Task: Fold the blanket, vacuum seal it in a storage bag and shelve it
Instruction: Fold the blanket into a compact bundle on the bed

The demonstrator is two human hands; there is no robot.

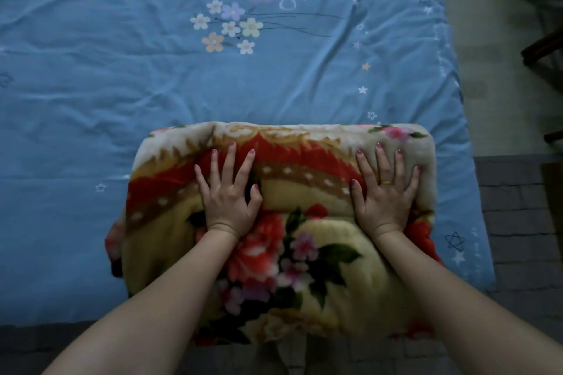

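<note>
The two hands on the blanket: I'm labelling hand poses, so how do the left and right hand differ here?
The left hand lies near the middle of the folded blanket, over its red band; the right hand lies near the right edge, on the cream border. The right hand wears a gold ring; the left shows none. Both lie palm down with fingers straight and spread, pressing the blanket flat on the blue bedsheet.

Plush, fuzzy fleece blanket (304,253) on a matt, creased cotton sheet (122,85)
</note>
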